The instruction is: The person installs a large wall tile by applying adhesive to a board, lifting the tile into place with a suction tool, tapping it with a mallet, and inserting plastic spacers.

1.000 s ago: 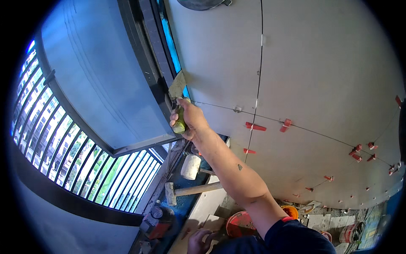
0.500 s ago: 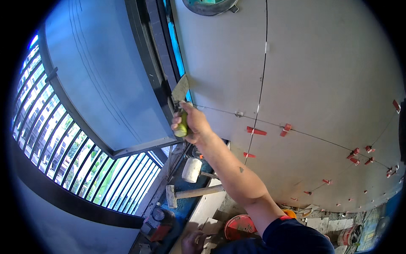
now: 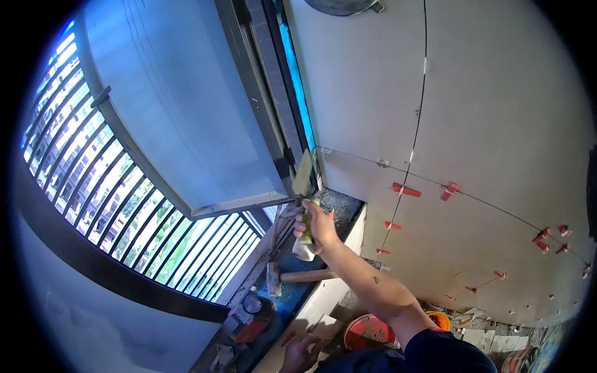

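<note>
My right hand [image 3: 318,228] is closed around the yellow-green handle of a trowel [image 3: 303,177]. Its mortar-smeared blade points up, beside the lower end of the blue strip [image 3: 297,87] between the dark window frame and the tiled wall [image 3: 360,81]. Beneath that hand, a white-headed mallet [image 3: 303,251] lies partly hidden on the ledge. A hammer [image 3: 273,279] with a wooden handle rests just below it, its handle running behind my forearm. Low in the picture, my left hand [image 3: 301,355] is partly cut off, its visible fingers loosely apart and seemingly holding nothing.
Red levelling wedges [image 3: 407,189] stick out along the tile joints. A grey round fixture [image 3: 342,6] sits at the top. An open window sash [image 3: 186,105] and barred railing [image 3: 149,230] are on the left. A boxy device [image 3: 249,318], red bucket [image 3: 367,334] and orange bucket [image 3: 439,321] stand below.
My right hand and the trowel have moved down and right, away from the higher part of the blue strip toward the ledge. The whole view has shifted slightly too.
</note>
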The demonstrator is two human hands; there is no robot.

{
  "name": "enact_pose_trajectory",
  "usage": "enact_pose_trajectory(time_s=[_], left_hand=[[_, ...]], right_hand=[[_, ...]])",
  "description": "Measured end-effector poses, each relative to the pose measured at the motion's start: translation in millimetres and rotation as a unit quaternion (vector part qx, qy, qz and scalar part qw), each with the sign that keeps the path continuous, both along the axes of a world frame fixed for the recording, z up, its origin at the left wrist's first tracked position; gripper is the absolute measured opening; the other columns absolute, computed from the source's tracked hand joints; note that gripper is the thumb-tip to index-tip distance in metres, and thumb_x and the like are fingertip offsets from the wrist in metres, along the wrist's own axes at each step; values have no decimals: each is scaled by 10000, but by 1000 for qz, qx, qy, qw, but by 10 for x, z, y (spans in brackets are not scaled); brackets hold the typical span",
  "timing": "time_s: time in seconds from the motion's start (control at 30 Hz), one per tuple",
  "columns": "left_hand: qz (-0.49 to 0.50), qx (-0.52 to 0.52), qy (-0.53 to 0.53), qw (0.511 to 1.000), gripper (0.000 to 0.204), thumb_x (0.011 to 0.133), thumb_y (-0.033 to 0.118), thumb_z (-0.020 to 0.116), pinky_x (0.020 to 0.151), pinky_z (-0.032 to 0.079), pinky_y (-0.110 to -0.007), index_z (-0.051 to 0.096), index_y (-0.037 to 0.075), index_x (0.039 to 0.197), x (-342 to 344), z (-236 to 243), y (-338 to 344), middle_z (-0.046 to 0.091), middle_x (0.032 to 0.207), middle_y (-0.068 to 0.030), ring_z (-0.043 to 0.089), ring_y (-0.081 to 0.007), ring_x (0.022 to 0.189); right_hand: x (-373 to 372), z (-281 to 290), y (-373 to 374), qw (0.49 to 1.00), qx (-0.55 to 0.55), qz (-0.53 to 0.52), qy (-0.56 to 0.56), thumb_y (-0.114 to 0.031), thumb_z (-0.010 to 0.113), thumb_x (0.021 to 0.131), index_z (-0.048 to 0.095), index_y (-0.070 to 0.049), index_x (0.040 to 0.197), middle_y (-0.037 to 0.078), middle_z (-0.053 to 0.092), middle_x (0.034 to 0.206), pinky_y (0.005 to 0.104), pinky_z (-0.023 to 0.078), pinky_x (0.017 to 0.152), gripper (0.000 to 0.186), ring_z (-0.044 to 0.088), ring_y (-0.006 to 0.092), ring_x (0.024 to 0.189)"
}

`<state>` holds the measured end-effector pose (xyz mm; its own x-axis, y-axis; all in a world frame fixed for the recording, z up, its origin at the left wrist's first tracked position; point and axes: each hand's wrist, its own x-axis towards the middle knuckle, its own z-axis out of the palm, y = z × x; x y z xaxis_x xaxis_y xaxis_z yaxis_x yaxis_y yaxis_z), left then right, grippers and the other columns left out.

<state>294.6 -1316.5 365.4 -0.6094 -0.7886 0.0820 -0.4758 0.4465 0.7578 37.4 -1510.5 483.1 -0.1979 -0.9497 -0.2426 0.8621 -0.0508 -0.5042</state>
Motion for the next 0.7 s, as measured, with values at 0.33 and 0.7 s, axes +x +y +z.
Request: enact_pose_trajectory(time_s=[0.33,0.7], left_hand=[[-2,-38,-3,999,147,837,167,698,756,492,-455,660,36,894,24,19,-9,660,849,-176,628,-379,781],[9,2,-30,1000,130,811,143,726,801,479,-467,661,43,862,20,32,-90,659,812,-169,632,-372,777]], right_hand=[[-231,-355,-67,999,8,0,-32,-295,505,940,416,-129,1157,52,462,730,298,417,465,287,438,140,511],[-180,-315,-257,999,20,-32,-36,-306,482,953,419,-128,1154,56,460,730,303,403,486,275,427,137,519]])
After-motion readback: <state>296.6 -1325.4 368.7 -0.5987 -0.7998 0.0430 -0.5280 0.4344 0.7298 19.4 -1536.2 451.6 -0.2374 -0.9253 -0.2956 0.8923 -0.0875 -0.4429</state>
